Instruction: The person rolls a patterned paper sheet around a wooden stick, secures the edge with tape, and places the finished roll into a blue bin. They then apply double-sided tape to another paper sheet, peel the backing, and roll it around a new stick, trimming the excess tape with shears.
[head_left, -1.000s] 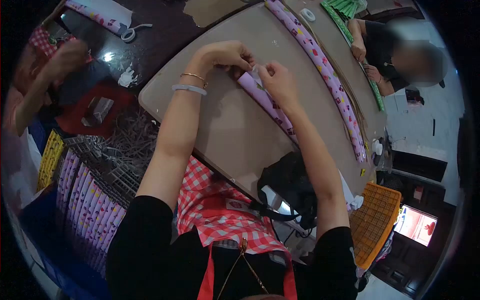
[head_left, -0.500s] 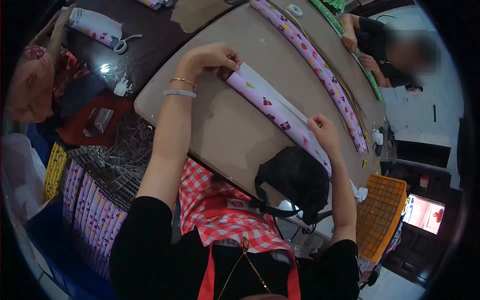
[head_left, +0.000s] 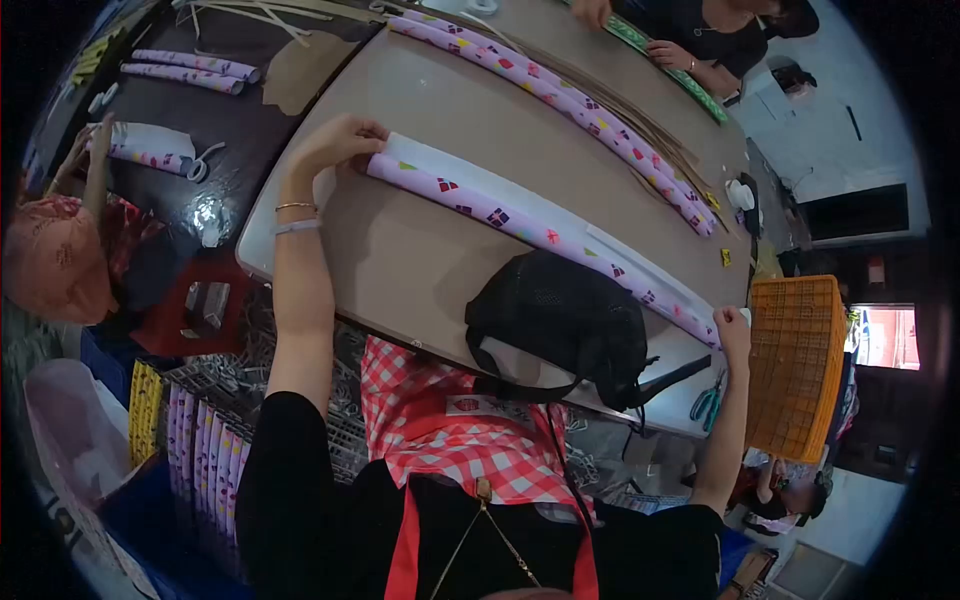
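Observation:
A lilac roll of printed wrapping paper (head_left: 550,237) lies slantwise across the table, its white inner side showing along the far edge. My left hand (head_left: 345,143) is closed on the roll's left end, fingertips at the paper's edge. At the opposite end my right hand (head_left: 733,332) is closed too, by the paper's right tip; its fingertips are small in view. Between my arms, a black mesh cap or bag (head_left: 560,320) lies at the table's near edge and covers part of the roll's near side.
Finished-looking lilac rolls (head_left: 570,105) lie farther back on the table (head_left: 420,235). Across from me a person's hands hold a green roll (head_left: 690,82). Teal-handled pliers (head_left: 707,405) rest at right, near an orange basket (head_left: 795,365). Another person works at left beside a tape roll (head_left: 197,170).
My right hand has moved right along the roll to its far right end, and more of the paper's white strip shows. My left hand stays at the left end. The view has shifted.

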